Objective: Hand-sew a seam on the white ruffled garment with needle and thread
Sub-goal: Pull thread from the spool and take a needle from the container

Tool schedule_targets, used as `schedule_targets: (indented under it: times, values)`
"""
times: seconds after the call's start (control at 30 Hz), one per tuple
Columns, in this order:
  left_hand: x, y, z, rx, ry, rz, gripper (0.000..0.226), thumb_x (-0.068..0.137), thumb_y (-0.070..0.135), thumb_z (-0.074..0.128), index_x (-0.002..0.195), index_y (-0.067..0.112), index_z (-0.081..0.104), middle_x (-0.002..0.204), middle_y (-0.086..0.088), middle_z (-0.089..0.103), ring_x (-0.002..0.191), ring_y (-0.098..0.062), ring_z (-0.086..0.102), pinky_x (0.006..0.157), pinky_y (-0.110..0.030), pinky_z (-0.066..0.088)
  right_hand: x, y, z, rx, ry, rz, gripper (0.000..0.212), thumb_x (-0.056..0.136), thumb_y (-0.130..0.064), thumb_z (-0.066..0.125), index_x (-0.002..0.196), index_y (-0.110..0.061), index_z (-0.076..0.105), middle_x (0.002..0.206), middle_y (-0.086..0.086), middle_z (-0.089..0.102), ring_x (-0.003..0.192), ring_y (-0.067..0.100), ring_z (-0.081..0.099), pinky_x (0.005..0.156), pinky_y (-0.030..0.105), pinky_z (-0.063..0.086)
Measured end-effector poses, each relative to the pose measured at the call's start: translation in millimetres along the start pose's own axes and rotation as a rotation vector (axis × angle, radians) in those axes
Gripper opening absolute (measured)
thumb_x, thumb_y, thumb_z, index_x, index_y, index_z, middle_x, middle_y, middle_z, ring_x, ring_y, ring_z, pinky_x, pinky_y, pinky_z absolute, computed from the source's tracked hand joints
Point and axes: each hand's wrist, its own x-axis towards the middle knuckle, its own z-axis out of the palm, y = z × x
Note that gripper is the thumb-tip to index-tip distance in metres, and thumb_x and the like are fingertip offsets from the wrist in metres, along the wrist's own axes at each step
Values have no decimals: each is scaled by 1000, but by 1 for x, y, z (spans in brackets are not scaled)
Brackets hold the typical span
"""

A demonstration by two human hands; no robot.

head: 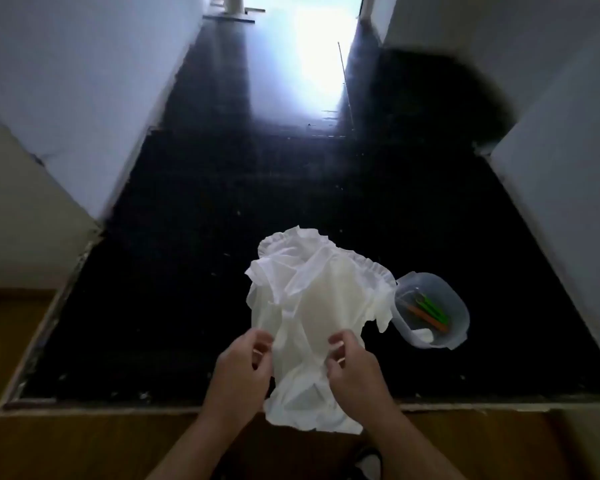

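Both hands (300,367) seemingly pinching white ruffled garment (312,306) between them

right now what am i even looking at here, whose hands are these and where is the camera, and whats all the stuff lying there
There is no machine here: a person wears one wide-angle camera on the head, so the single picture looks forward and down at their own hands. The left hand and right hand both pinch a white ruffled garment, holding up its near part while the far, frilled end rests on the dark surface. To its right stands a clear plastic container, open, with green and orange sticks inside and something white at its bottom. No needle or thread can be made out; the picture is too blurred to tell.
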Motion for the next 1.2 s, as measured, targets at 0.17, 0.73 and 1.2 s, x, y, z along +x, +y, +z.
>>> schedule_targets:
  times: [0.17,0.73,1.2]
  values:
    - [43,-28,38,-52,63,39,20,94,46,72,106,32,62,94,13,69,83,1,68,69,-19,59,47,26,32,27,79,-178,41,88,-66,65,111,-33,61,91,-11,68,84,2,67,77,28,60]
    - [28,-61,69,-695,202,36,22,109,20,53,97,11,70,90,-17,73,84,-40,73,63,-42,64,50,69,42,689,158,-196,16,100,-2,59,96,-10,73,89,9,79,84,30,77,72,44,63]
    - [20,-42,53,-986,10,-182,22,102,29,61,120,19,69,102,-12,78,85,-31,77,68,-42,61,30,61,17,779,28,-168,30,83,16,52,98,-2,71,93,17,76,79,30,75,64,37,60]
